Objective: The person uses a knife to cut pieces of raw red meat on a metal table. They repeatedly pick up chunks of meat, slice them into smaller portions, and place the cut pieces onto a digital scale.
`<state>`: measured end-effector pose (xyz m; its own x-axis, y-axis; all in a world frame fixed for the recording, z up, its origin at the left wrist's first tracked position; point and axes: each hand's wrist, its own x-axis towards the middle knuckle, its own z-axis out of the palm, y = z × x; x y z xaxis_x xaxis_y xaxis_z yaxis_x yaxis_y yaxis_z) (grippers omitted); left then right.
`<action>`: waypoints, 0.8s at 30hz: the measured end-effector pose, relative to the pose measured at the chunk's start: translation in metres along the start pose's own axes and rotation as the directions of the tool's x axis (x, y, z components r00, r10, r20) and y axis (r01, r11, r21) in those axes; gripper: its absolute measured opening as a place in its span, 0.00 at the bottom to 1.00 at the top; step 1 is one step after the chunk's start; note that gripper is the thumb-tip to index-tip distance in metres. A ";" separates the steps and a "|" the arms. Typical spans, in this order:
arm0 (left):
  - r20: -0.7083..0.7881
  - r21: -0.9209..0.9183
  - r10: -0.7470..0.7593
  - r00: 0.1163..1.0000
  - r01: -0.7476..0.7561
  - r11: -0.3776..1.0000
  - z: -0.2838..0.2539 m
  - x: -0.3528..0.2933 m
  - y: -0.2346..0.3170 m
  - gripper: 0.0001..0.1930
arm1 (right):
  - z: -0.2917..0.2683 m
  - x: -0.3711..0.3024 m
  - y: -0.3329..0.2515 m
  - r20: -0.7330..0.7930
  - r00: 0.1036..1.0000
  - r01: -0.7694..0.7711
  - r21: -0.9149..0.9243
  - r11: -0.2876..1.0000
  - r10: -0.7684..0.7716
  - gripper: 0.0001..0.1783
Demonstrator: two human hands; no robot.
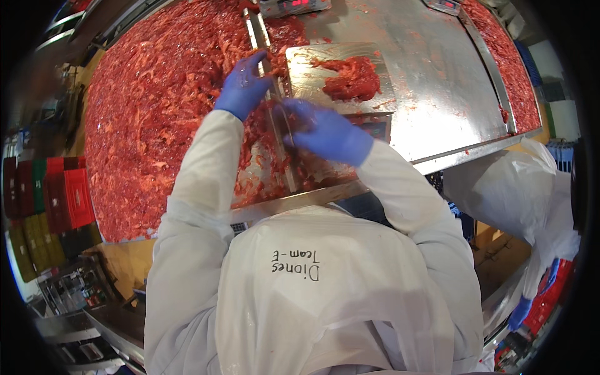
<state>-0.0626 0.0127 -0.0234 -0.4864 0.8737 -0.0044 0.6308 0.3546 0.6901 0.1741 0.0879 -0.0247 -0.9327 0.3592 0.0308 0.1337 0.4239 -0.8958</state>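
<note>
**Plenty of raw meat (150, 119) left of a metal rail (255, 28)**

Left of the rail, the tabletop (437, 75) is heaped with red and paler meat; at the near end the layer thins and bare metal shows through. Just right of the rail I see a square metal plate (303, 69) with one ragged piece of meat (353, 81) lying on it. Off to the left stand stacked crates (78, 194) in red, green and yellow, and I can't make out what they hold. Well to the right, past a second rail, runs another strip of meat (500, 50).

Nearest me is a white apron (331, 306), close against the tabletop's front edge. The steel right of the plate is shiny, with small red scraps stuck to it. Over to my right is a person in white, one blue-gloved hand (520, 312) near a red crate (556, 294). At the far edge sits a display unit (294, 6) with red digits.

My right hand (331, 131), gloved in blue, reaches to the rail; its fingers are blurred, so I can't tell whether they grip anything. A little farther up, my left hand (244, 90) is over the heap's edge beside the rail, thumb and forefinger apart.
</note>
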 end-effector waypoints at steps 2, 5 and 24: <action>0.117 0.254 -0.176 0.977 0.141 0.957 -0.007 -0.019 -0.022 0.33 | -0.020 0.047 0.029 -0.084 0.984 -0.180 -0.473 0.863 0.160 0.28; 0.231 0.378 -0.231 0.945 0.131 0.917 0.019 -0.060 -0.053 0.24 | -0.095 0.051 0.076 -0.496 0.851 -0.312 -0.212 0.926 0.173 0.32; 0.204 -0.224 0.281 0.938 -0.235 0.946 -0.048 -0.013 0.181 0.20 | -0.102 -0.025 0.012 -0.387 0.873 0.145 0.787 0.599 0.297 0.25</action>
<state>0.0284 0.0498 0.1364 -0.1554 0.9869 0.0425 0.5753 0.0555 0.8160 0.2334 0.1684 0.0092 -0.6453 0.7610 -0.0673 -0.3189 -0.3483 -0.8815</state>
